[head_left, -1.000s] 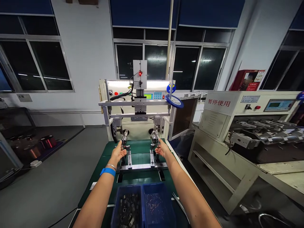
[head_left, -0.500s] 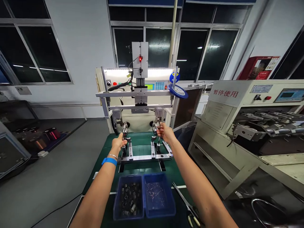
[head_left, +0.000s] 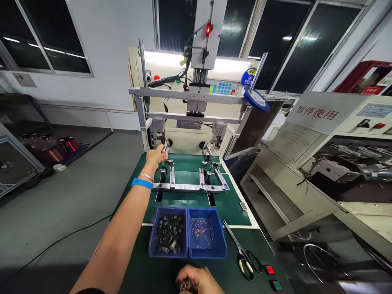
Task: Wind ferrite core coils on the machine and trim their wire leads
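My left hand reaches to the machine's left metal spindle, its fingers closed at the spindle's front end. What lies under the fingertips is hidden. My right hand is low at the bottom edge, its fingers closed on a small ring-shaped part with a coppery look. The right spindle stands free of both hands. Below the spindles is a metal bracket frame with upright posts. A blue bin holds many dark cylindrical parts; the blue bin beside it holds thin copper wire scraps.
Scissors lie right of the bins, near red and green buttons. A crossbar spans the machine above the spindles, with blue tape rolls at its right end. Another machine stands to the right.
My right hand has left the right spindle and come down toward me, with the small ring-shaped part in it. My left hand stays at the left spindle. The view has tilted down.
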Action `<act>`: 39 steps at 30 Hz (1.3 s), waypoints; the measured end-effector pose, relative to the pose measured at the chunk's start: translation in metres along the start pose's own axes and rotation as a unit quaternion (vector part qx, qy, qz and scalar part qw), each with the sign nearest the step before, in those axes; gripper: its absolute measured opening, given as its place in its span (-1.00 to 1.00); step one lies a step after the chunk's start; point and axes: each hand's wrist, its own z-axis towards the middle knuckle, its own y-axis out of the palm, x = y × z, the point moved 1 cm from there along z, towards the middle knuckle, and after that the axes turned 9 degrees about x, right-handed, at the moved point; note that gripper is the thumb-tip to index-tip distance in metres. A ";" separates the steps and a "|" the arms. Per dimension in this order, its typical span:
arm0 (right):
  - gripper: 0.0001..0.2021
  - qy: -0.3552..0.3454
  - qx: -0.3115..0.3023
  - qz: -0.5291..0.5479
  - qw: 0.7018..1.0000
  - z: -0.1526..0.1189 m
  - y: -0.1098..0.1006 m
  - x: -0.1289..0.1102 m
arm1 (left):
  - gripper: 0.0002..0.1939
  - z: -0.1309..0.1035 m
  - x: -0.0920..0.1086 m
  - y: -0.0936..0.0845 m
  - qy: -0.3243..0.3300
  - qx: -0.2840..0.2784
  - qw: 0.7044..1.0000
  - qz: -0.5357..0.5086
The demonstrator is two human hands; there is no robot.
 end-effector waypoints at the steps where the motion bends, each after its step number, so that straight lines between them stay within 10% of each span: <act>1: -0.87 -0.012 0.017 -0.040 0.999 0.000 0.003 0.001 | -0.77 -0.003 0.004 -0.003 0.009 -0.013 1.000 -0.002; 9: -0.54 -0.004 0.035 -0.350 0.936 -0.021 -0.027 -0.025 | -0.67 -0.097 -0.011 -0.107 0.030 -0.172 0.985 -0.004; 16: -0.84 -0.225 0.140 -0.460 0.847 0.036 -0.024 -0.086 | -0.36 -0.188 -0.107 -0.181 -0.182 -0.355 0.917 0.004; 20: -0.97 -0.257 0.143 -0.471 0.832 0.079 -0.003 -0.087 | -0.47 -0.204 -0.165 -0.191 -0.154 -0.359 0.916 0.091; 24: -0.92 -0.291 0.150 -0.437 0.838 0.072 -0.003 -0.080 | -0.72 -0.209 -0.187 -0.190 0.007 -0.357 0.893 0.275; 27: -0.83 -0.311 0.153 -0.392 0.852 0.052 -0.009 -0.077 | -0.78 -0.215 -0.182 -0.180 0.162 -0.346 0.814 0.437; 30: -0.71 -0.330 0.161 -0.348 0.863 0.037 -0.014 -0.076 | -0.59 -0.222 -0.167 -0.174 0.179 -0.333 0.767 0.518; 34: -0.62 -0.356 0.171 -0.308 0.865 0.031 -0.019 -0.072 | -0.50 -0.223 -0.140 -0.179 0.129 -0.352 0.744 0.553; 39: -0.73 -0.387 0.170 -0.284 0.861 0.028 -0.023 -0.071 | -0.66 -0.196 -0.108 -0.161 0.286 -0.238 0.749 0.548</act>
